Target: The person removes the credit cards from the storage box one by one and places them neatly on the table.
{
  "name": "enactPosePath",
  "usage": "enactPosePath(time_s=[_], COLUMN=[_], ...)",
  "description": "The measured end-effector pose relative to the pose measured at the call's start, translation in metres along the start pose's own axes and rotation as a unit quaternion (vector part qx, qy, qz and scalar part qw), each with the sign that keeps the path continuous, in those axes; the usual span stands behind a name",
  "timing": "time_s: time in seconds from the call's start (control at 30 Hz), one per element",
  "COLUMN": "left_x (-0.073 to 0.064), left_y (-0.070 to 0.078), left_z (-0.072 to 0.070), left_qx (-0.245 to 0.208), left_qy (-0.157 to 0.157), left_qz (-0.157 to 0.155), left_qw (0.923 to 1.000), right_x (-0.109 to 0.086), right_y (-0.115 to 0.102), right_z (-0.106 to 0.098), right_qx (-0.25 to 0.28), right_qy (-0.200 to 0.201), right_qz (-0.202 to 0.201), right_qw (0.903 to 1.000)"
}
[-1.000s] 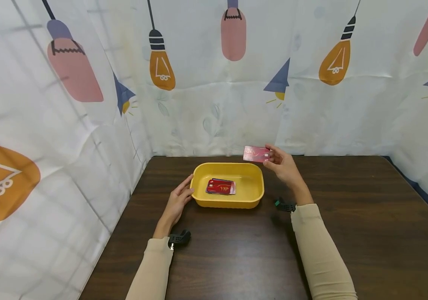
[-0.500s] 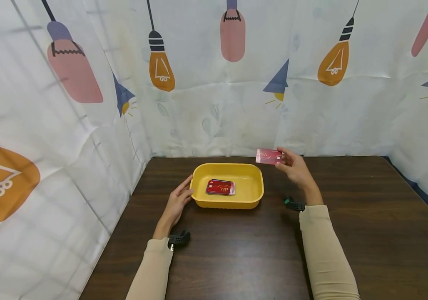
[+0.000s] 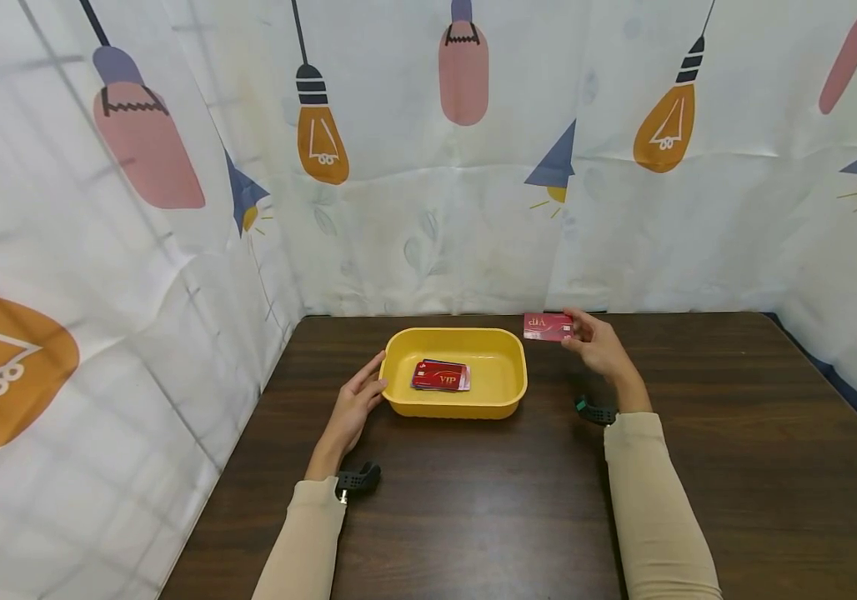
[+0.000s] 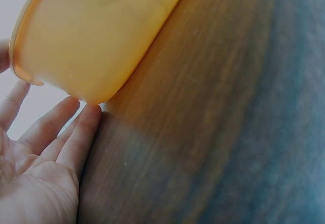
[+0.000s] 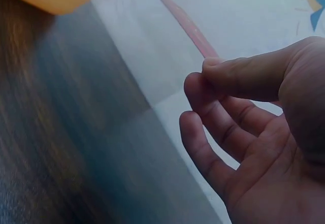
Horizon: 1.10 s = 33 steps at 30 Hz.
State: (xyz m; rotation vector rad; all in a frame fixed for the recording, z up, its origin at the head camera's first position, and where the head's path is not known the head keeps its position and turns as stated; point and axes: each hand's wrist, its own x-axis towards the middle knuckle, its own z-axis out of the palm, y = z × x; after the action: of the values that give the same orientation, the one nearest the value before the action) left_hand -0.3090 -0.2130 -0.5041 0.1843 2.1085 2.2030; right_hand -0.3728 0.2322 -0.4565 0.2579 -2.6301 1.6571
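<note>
A yellow plastic basin [image 3: 492, 367] sits on the table, a small pile of cards [image 3: 438, 375] lying in it with a red VIP card on top. My left hand [image 3: 353, 410] touches the basin's left end with its fingers extended; in the left wrist view the fingertips [image 4: 90, 113] meet the outer wall near its base. Between thumb and fingers my right hand [image 3: 599, 346] pinches a red VIP card [image 3: 544, 327] by its right end. That card is held up just beyond the basin's back right corner. Seen from the right wrist, it appears nearly edge-on [image 5: 185, 23].
The dark wooden table [image 3: 458, 500] runs back to a white printed curtain [image 3: 428, 208]. More of the curtain hangs along the left and right sides. Each wrist wears a black strap, the left strap [image 3: 359, 478] and the right strap [image 3: 595, 412].
My right hand has moved right and then lower with the card, from over the basin's back right corner to beyond it. The left hand, basin and card pile stay put.
</note>
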Motion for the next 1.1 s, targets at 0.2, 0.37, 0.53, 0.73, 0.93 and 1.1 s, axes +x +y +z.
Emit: enactPosePath(time_s=[0.2, 0.37, 0.53, 0.73, 0.93, 1.1], left_x=[0.001, 0.0, -0.001, -0.002, -0.003, -0.003], left_y=[0.0, 0.002, 0.003, 0.003, 0.002, 0.002], left_z=[-0.001, -0.001, 0.001, 0.002, 0.002, 0.002], left_qx=[-0.001, -0.003, -0.008, -0.01, -0.011, -0.008], left_qy=[-0.001, 0.0, 0.003, 0.004, 0.004, 0.006], left_qz=[0.002, 0.003, 0.003, 0.003, 0.002, 0.001], left_qw=[1.0, 1.0, 1.0, 0.9999, 0.9999, 1.0], right_x=[0.0, 0.0, -0.001, -0.002, -0.002, -0.002], right_y=[0.011, 0.021, 0.03, 0.035, 0.036, 0.036], right_z=[0.0, 0.001, 0.001, 0.001, 0.002, 0.0], right_qx=[-0.022, -0.032, -0.055, -0.063, -0.054, -0.054], right_qy=[-0.022, -0.032, -0.043, -0.057, -0.059, -0.067], right_qz=[0.011, 0.022, 0.041, 0.051, 0.065, 0.07], right_qw=[0.9995, 0.9988, 0.9968, 0.9951, 0.9947, 0.9939])
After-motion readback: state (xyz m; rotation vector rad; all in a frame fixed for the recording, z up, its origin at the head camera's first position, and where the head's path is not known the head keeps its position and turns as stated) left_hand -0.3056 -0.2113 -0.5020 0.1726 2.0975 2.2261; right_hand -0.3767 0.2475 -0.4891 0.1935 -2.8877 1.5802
